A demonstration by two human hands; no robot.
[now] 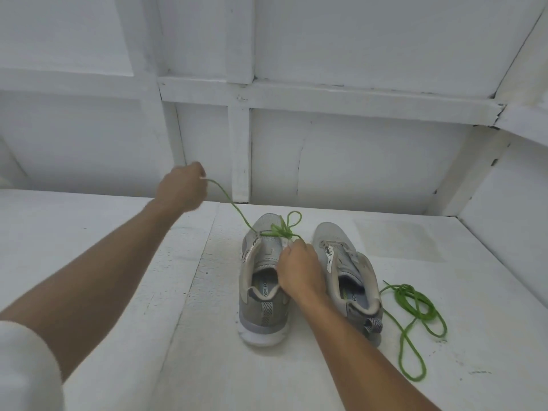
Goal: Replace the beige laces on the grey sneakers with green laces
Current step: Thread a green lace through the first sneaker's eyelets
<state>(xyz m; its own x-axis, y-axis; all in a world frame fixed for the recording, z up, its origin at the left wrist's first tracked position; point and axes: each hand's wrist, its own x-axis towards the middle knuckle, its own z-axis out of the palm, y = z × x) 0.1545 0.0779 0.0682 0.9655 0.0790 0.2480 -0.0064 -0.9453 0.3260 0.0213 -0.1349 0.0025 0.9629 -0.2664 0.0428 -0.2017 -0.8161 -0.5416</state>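
Note:
Two grey sneakers stand side by side on a white surface, toes pointing away from me. The left sneaker carries a green lace that crosses its eyelets and forms a loop over the toe. My left hand is raised up and to the left, pinching one end of that lace and holding it taut. My right hand rests on the left sneaker's tongue, fingers closed on the lace's other end. The right sneaker has a pale lace low in its eyelets. A second green lace lies coiled to its right.
The white surface is boxed in by white panelled walls at the back and on the right. A pale sleeve shows at the lower left corner.

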